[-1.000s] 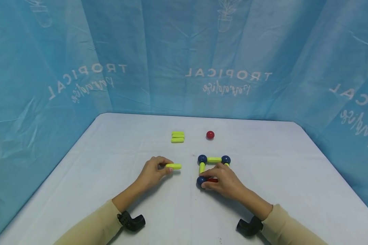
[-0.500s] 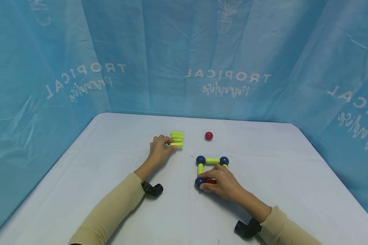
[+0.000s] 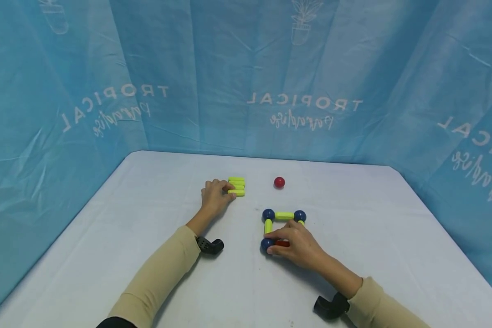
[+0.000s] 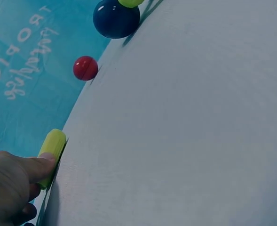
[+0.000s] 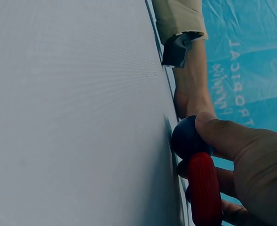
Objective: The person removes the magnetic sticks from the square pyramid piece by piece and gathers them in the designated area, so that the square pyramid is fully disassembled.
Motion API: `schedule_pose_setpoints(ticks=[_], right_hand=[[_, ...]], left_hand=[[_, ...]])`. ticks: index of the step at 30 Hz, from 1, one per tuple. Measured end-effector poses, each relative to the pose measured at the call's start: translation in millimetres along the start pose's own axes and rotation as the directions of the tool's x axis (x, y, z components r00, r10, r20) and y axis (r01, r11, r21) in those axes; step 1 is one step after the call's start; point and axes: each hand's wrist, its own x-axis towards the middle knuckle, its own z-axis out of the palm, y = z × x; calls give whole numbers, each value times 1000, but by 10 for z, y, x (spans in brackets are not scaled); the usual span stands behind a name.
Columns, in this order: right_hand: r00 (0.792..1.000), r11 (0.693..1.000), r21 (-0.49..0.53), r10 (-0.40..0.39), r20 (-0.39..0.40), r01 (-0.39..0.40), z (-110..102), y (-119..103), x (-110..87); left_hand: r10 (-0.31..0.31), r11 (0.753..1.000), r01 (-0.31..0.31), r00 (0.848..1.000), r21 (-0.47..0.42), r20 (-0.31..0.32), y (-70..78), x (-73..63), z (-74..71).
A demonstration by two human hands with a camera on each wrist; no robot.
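My left hand (image 3: 215,198) pinches a yellow-green magnetic rod (image 3: 239,193) at the near side of a row of similar rods (image 3: 236,179). In the left wrist view the thumb lies over that rod (image 4: 56,139). My right hand (image 3: 298,243) grips a dark blue ball (image 3: 265,245) between thumb and fingers, with a red rod (image 3: 283,243) extending from the ball under the hand. The right wrist view shows the red rod (image 5: 204,188) against the ball (image 5: 183,139). This ball is one corner of a frame of rods and blue balls; its near right corner is hidden behind the hand.
Toward the back of the white table (image 3: 344,196) lies a loose red ball (image 3: 279,182). The frame's far side has two blue balls (image 3: 268,215) joined by a yellow-green rod (image 3: 284,215). A blue curtain (image 3: 229,68) hangs behind the table and along its sides.
My left hand has carried its yellow-green rod forward to the row of rods, then drawn it slightly closer to them. My right hand has stayed on the blue ball.
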Motion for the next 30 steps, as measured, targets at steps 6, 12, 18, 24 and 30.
schedule_pose_setpoints(ticks=[6, 12, 18, 24, 30], right_hand=[[1000, 999, -31, -13, 3, 13, -46, -17, -15], [999, 997, -77, 6, -38, -9, -143, 25, -74], [999, 990, -139, 4, -32, -8, -165, 122, -154], [999, 991, -134, -21, -40, 15, -130, 181, -175], [999, 995, -95, 13, -50, -17, -108, 193, -180]], left_hand=[[-35, 999, 35, 999, 1, 16, 2, 16, 16], [-36, 999, 36, 999, 25, 7, -12, 31, 35], [-47, 999, 47, 999, 9, 3, -23, 15, 20], [-76, 996, 77, 997, -44, 23, -8, -57, -42], [6, 986, 8, 997, -169, 81, 201, -367, -151]])
